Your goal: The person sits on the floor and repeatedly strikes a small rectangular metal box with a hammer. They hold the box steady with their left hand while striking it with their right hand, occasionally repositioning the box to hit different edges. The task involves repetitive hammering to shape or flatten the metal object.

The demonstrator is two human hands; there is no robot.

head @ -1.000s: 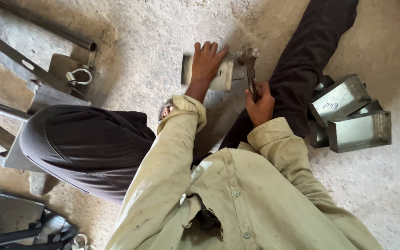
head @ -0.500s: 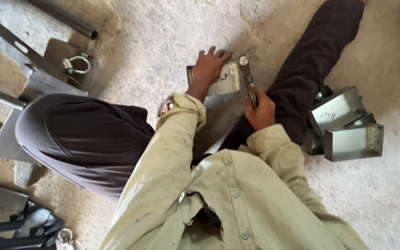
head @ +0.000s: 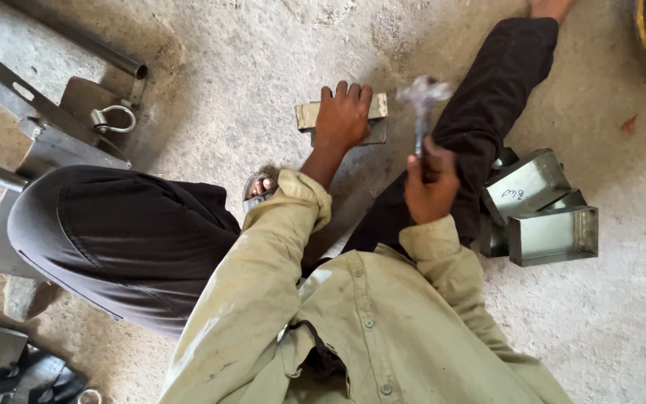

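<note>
- My left hand (head: 344, 114) lies flat on the metal piece (head: 342, 120) on the floor, fingers spread, pinning it down
- My right hand (head: 429, 183) is closed around the handle of a hammer (head: 422, 101), head raised and blurred, just beside those fingers
- A skewed blow could catch my fingertips or kick the piece loose
- Rough concrete floor (head: 278, 45); folded metal boxes (head: 543, 213) beside my leg, steel frame (head: 54, 127) opposite

No packages, labels, signs or screens.
</note>
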